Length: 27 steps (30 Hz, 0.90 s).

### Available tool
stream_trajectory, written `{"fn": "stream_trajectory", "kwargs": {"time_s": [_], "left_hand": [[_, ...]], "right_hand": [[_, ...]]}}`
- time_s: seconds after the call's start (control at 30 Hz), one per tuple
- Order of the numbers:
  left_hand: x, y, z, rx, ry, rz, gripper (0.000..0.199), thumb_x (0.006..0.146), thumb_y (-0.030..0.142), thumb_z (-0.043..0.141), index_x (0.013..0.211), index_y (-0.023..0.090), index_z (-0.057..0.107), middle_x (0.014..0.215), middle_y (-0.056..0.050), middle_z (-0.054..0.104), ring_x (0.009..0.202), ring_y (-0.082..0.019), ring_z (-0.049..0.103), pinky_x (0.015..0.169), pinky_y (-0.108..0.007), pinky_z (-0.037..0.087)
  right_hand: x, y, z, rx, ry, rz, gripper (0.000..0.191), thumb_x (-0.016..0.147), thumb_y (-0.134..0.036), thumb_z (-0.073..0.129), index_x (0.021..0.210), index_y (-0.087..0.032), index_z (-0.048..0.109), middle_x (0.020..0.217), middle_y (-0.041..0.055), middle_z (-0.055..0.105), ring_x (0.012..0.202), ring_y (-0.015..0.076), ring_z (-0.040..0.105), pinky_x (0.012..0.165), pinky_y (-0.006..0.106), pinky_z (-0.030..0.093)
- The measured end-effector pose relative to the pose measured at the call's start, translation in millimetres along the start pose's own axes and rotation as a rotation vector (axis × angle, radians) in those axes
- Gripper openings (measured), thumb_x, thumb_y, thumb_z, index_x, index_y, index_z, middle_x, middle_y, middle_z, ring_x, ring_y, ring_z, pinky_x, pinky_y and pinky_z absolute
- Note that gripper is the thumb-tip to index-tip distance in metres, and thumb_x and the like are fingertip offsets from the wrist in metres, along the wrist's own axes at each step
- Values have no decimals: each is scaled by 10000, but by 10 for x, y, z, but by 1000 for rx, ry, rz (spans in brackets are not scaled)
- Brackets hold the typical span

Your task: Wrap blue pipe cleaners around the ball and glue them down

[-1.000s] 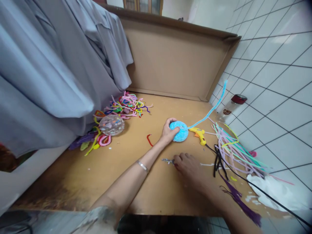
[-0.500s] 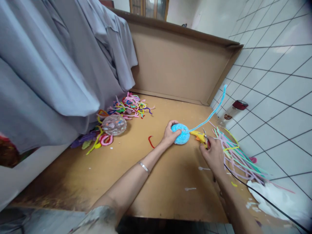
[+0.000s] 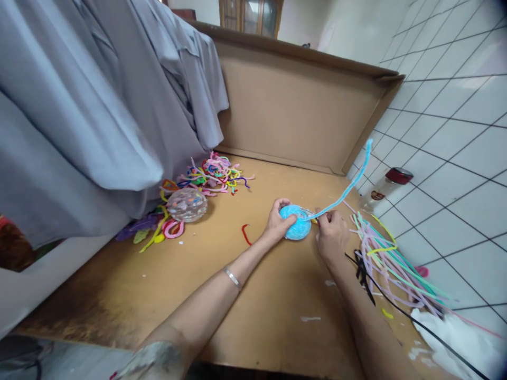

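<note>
My left hand (image 3: pixel 278 222) is closed round a light-blue ball wound from fuzzy pipe cleaner (image 3: pixel 297 228), thumb on top. A loose end of blue pipe cleaner (image 3: pixel 348 188) rises from the ball up to the right. My right hand (image 3: pixel 332 232) is closed close to the ball's right side. Between it and the ball shows a small yellow bit of the glue gun (image 3: pixel 314 221); the rest is hidden by the hand. A thin silvery metal tip (image 3: pixel 307 212) also lies against the ball, its kind unclear.
Left stand a clear bumpy ball (image 3: pixel 187 205) and a heap of coloured pipe cleaners (image 3: pixel 219 171). Right lie long pastel pipe cleaners (image 3: pixel 380 248), a red-lidded jar (image 3: pixel 384 189), white tissue (image 3: pixel 447 338) and a black cord (image 3: pixel 396 303). A cardboard panel (image 3: pixel 301 105) stands behind; grey cloth (image 3: pixel 119 105) hangs left.
My right hand has moved left and up to the blue ball, and the glue gun is now mostly hidden. The left hand keeps its hold on the ball. The view has shifted slightly.
</note>
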State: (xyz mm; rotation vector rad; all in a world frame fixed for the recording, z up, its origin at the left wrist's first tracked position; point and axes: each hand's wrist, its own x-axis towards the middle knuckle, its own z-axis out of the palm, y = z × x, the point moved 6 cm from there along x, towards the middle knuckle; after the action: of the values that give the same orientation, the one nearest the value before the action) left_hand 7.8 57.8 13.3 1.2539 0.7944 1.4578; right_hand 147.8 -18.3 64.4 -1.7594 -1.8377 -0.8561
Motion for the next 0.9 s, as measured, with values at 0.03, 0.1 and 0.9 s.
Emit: {"fn": "stream_trajectory", "kwargs": {"time_s": [0.03, 0.1, 0.9], "left_hand": [[-2, 1, 0, 1, 0, 0, 434, 605, 156, 644, 1011, 189, 491, 1071, -61, 580, 1044, -201, 563, 990, -351, 431], [-8, 4, -3, 6, -2, -2, 435, 612, 148, 642, 1018, 188, 490, 1077, -62, 582, 1048, -199, 565, 1000, -354, 430], [-35, 104, 5, 27, 7, -14, 417, 602, 111, 619, 991, 198, 499, 1048, -51, 592, 1045, -195, 568, 1000, -349, 431]], "right_hand": [[-5, -9, -9, -1, -23, -10, 336, 931, -175, 395, 1106, -188, 682, 863, 96, 528, 769, 199, 424, 678, 304, 283], [-3, -41, -11, 7, -88, -42, 366, 950, -193, 361, 1155, -197, 665, 900, 110, 539, 794, 209, 432, 693, 310, 292], [63, -229, -97, -223, -354, -105, 313, 915, -109, 369, 1008, -146, 665, 915, 144, 617, 757, 222, 522, 669, 350, 289]]}}
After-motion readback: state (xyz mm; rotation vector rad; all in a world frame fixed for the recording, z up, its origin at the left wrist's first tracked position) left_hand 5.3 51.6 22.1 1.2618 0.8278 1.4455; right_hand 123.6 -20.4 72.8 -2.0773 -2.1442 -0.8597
